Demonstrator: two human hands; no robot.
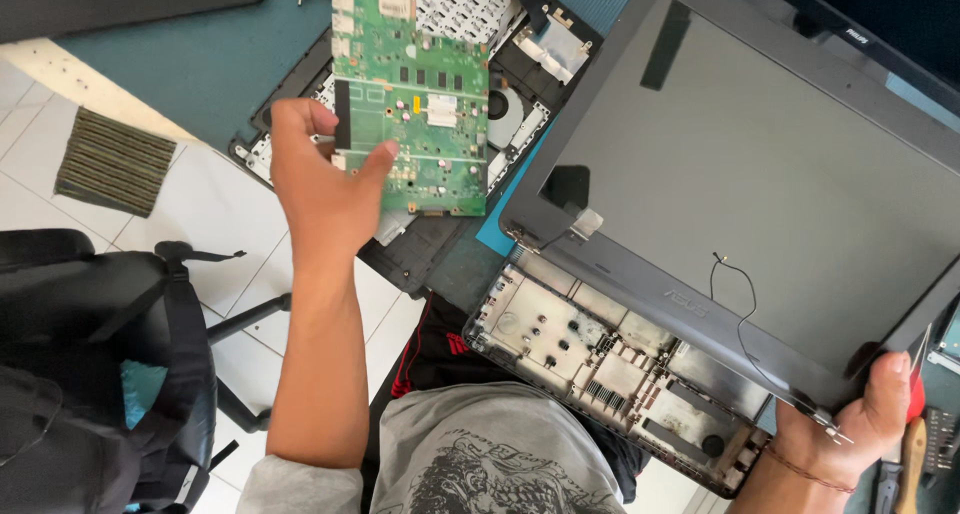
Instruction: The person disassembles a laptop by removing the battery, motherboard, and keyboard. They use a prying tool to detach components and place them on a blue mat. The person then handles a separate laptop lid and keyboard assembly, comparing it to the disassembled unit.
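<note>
Pinching green circuit board (pixel 412 84) in left hand (pixel 320 179), long axis away; right hand (pixel 850 419) clamped on laptop shell (pixel 740 184).

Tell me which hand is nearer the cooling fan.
Left. The left hand holds the green circuit board just beside the fan; the right hand grips the laptop screen's far corner.

A green circuit board (pixel 411 94) held upright-tilted; a dark, stripped laptop (pixel 740 204) lies open beside it.
</note>
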